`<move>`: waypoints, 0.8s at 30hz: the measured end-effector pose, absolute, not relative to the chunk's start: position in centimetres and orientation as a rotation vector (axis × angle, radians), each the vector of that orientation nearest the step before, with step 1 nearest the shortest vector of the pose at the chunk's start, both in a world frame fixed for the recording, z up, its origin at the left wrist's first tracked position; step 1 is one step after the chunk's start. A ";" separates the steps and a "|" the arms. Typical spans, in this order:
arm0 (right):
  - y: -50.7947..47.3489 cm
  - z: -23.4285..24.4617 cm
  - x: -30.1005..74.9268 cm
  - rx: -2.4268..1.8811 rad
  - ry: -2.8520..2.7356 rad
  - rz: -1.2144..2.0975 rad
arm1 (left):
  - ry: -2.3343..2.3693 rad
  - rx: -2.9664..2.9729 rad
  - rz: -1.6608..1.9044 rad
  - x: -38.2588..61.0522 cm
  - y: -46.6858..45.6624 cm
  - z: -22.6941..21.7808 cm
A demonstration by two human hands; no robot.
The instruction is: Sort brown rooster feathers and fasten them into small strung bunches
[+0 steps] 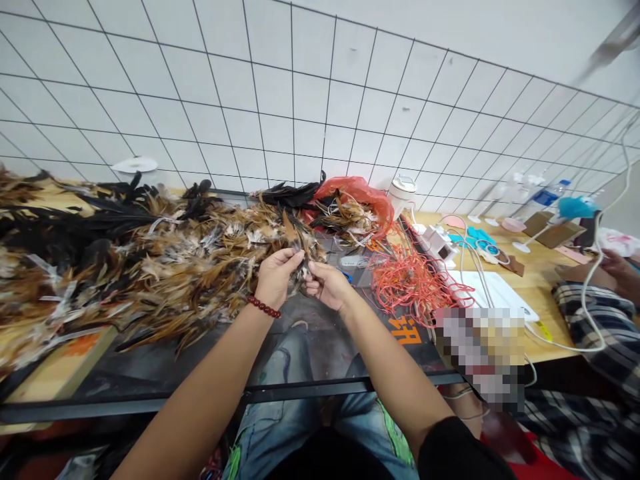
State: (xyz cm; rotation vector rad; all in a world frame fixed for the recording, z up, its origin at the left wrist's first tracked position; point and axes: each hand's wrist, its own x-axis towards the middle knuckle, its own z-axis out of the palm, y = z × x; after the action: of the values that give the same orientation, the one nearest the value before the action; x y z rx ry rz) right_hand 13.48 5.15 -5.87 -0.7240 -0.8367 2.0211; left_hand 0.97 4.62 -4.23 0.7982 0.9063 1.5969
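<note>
Both my hands meet over the right end of a big heap of feathers (200, 257), brown, tan and black. My left hand (278, 272), with a red bead bracelet (264, 307) at the wrist, is closed on a small bunch of feathers (294, 233) whose tips point up. Close beside it, my right hand (327, 283) pinches the lower end of that bunch. The exact fingertip contact is too small to make out. Just behind the hands lies a red plastic bag (350, 187) with more brown feathers inside.
Tangled orange-red cords (407, 280) lie to the right on the dark table mat. Beyond them are a white power strip (439, 245), a white tray (500, 293), loose cables and a lidded white cup (403, 193). Another person's plaid sleeve (590, 320) shows at the right. A wire grid (291, 87) stands behind.
</note>
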 end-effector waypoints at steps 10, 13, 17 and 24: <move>5.8 -6.4 13.7 -0.864 -0.878 1.620 | 0.903 0.767 1.578 1.1 4.5 -3.9; 6.5 -6.8 13.8 -0.914 -0.884 1.422 | 0.998 0.880 1.586 1.1 4.8 -4.6; 6.7 -7.0 14.0 -0.935 -0.926 1.315 | 1.223 1.110 1.767 0.8 5.1 -5.2; 6.3 -6.4 13.9 -0.998 -0.846 1.257 | 1.149 0.846 1.524 1.2 4.6 -4.6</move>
State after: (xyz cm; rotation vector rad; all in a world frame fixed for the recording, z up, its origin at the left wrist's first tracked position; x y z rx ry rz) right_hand 13.92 6.29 -6.38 -0.9975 -0.8459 1.2567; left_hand 1.18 4.55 -4.56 0.8461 1.1493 1.5241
